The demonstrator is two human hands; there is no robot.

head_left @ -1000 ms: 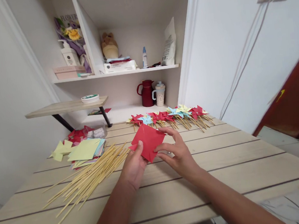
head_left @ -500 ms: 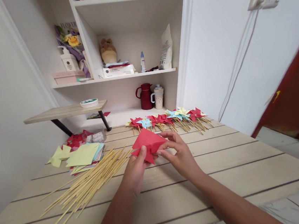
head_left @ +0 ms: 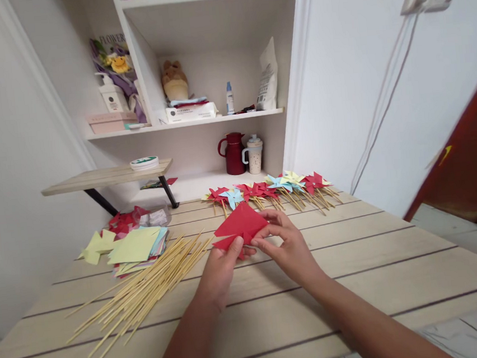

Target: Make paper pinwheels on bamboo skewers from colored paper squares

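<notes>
A red paper square (head_left: 241, 221) with slits cut into it is held up over the middle of the table. My left hand (head_left: 225, 262) grips its lower edge, thumb on top and fingers beneath. My right hand (head_left: 281, 237) pinches the right corner between thumb and fingers. To the left lie a loose bundle of thin wooden sticks (head_left: 148, 289) and a stack of coloured paper squares (head_left: 133, 246), pale yellow on top. Behind the hands, finished paper pinwheels (head_left: 281, 184) on sticks lie in a row, in red, light blue and pale yellow.
A small raised wooden stand (head_left: 107, 177) holds a round white container (head_left: 144, 163). Under its edge sit red paper pieces (head_left: 122, 223) and a clear plastic box (head_left: 155, 216). A red jug (head_left: 234, 154) and a cream cup (head_left: 255, 155) stand at the back, beneath a shelf (head_left: 191, 123).
My left thumb has shifted slightly right and down on the red paper. The paper's lower flap is now mostly covered by the thumb. My right hand keeps its hold on the corner.
</notes>
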